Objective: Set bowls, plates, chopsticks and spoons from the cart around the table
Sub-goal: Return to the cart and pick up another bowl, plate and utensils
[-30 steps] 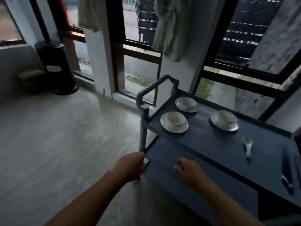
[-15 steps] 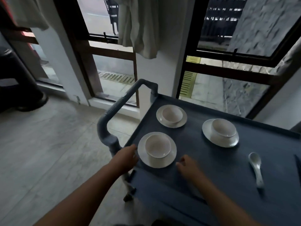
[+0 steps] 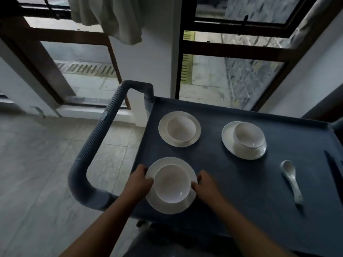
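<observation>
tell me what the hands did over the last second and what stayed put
Both hands came up from the lower front edge of the cart to its top shelf. The left hand now grips the left rim of the nearest plate, the right hand its right rim; the bowl sits on it. The far plate, right plate and spoon lie as before.

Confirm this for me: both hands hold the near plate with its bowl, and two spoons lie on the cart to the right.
Not two: the head view shows one spoon on the cart, to the right. The left hand and right hand do hold the near plate with its bowl.
</observation>
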{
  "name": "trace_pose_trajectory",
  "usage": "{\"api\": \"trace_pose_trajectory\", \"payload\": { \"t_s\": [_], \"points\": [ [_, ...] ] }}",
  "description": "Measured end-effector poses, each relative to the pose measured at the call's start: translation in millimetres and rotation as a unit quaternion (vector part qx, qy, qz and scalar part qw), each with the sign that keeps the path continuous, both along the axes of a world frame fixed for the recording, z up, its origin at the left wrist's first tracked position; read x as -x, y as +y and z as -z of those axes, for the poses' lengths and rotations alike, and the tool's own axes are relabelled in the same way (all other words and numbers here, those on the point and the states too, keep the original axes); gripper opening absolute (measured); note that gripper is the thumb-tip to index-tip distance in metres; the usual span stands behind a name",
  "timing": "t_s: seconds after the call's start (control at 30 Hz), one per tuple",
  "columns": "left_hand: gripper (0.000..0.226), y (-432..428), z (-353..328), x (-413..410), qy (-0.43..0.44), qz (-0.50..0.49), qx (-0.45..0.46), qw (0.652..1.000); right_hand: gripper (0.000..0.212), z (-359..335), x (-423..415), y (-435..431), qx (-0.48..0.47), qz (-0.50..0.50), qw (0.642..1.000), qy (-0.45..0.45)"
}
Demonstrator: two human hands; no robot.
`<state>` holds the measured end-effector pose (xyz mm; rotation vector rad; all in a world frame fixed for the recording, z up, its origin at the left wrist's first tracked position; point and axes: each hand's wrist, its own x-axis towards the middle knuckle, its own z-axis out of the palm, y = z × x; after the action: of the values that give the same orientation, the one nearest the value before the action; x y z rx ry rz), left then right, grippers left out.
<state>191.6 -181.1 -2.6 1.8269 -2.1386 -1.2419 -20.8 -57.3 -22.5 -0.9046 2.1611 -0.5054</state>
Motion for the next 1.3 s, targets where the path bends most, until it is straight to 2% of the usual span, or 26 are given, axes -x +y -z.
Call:
{"api": "trace_pose_trajectory", "payload": {
  "t_s": [0.13, 0.27, 0.33, 0.4, 0.47, 0.53, 0.67, 0.83, 0.9, 0.97, 1.03, 1.13, 1.3],
  "points": [
    [0.029, -6, 2, 4, 0.025, 0.006, -0.045, 0.999, 0.019, -2, -2, 2, -0.015, 0.031, 0.999, 0.013],
    [0.029, -10, -4, 19, 0.128, 0.009, -0.133, 0.983, 0.019, -13, 8, 24, 0.009, 0.078, 0.997, 0.018],
    [0.033, -10, -7, 33, 0.21, -0.005, -0.222, 0.952, 0.021, -22, 21, 40, 0.032, 0.111, 0.993, 0.026],
    [0.036, -5, -10, 49, 0.284, -0.017, -0.333, 0.899, 0.021, -33, 37, 57, 0.055, 0.147, 0.987, 0.018],
    [0.04, 6, -13, 69, 0.319, -0.002, -0.409, 0.855, 0.017, -44, 56, 76, 0.07, 0.165, 0.984, 0.007],
    [0.049, 22, -11, 91, 0.323, 0.015, -0.443, 0.836, 0.015, -51, 77, 96, 0.079, 0.175, 0.981, 0.012],
    [0.056, 62, -9, 139, 0.334, 0.005, -0.46, 0.823, 0.012, -51, 124, 134, 0.101, 0.188, 0.977, 0.009],
    [0.055, 118, -9, 191, 0.364, -0.059, -0.45, 0.813, 0.021, -46, 191, 174, 0.158, 0.195, 0.966, -0.068],
    [0.053, 134, -6, 203, 0.375, -0.084, -0.442, 0.811, 0.023, -42, 219, 184, 0.176, 0.214, 0.96, -0.035],
    [0.053, 147, -3, 210, 0.379, -0.103, -0.426, 0.815, 0.021, -34, 246, 189, 0.149, 0.216, 0.963, 0.057],
    [0.054, 157, -3, 214, 0.385, -0.124, -0.412, 0.816, 0.027, -28, 266, 186, 0.083, 0.177, 0.976, 0.1],
    [0.053, 170, -1, 215, 0.392, -0.147, -0.402, 0.815, 0.038, -16, 280, 174, 0.005, 0.107, 0.988, 0.108],
    [0.053, 179, 5, 214, 0.389, -0.152, -0.4, 0.816, 0.041, -9, 285, 169, 0.018, 0.104, 0.99, 0.096]
  ]
}}
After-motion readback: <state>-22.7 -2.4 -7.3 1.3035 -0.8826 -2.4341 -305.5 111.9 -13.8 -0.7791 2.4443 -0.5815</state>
